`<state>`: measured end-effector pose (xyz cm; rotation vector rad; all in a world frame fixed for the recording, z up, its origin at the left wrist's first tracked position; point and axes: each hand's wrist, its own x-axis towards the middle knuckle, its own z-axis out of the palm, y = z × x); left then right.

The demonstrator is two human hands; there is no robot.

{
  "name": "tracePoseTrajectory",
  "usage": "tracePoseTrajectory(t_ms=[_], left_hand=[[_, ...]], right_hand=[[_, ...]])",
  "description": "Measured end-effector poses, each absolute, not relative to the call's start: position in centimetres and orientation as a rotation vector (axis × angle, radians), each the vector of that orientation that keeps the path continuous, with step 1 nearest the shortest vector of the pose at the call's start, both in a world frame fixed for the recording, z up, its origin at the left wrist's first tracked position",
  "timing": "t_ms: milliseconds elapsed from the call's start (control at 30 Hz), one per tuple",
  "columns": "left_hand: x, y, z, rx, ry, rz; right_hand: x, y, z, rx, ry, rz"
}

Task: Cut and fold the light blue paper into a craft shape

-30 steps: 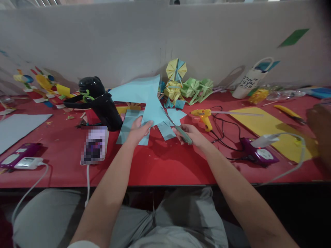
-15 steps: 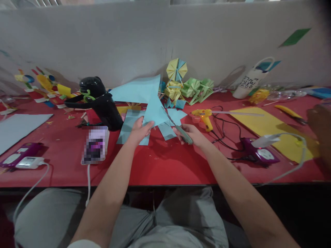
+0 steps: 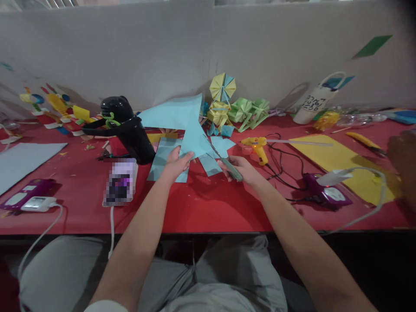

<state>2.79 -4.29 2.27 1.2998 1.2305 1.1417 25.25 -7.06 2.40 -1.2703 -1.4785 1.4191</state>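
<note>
My left hand (image 3: 177, 164) pinches the near end of a large light blue sheet of paper (image 3: 191, 138), thumb on top. That sheet rises and spreads back to the left. In my right hand (image 3: 238, 168) is a pair of scissors (image 3: 234, 171) with a grey-green handle, fingers closed round it. Their thin blades point up and left and meet the sheet's right edge; whether they are parted is hard to see. Smaller blue paper pieces (image 3: 210, 165) lie under and beside the sheet. Behind it stand folded yellow-and-blue paper shapes (image 3: 222, 88) and green ones (image 3: 242, 112).
A black bottle (image 3: 138, 141) leans at the left, near a phone (image 3: 120, 182) on a cable. To the right lie a yellow glue gun (image 3: 258, 148), a purple power socket (image 3: 328, 193) and yellow paper (image 3: 312, 151). Another person's hand (image 3: 403, 160) shows at the right edge.
</note>
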Motion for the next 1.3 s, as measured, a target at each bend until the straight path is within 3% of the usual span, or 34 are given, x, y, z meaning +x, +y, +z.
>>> tracePoseTrajectory(t_ms=[1300], left_hand=[[2.84,-4.88,2.44,1.363,1.121,1.052]], right_hand=[[25.24,-7.23,2.47,-1.278,-1.452,1.393]])
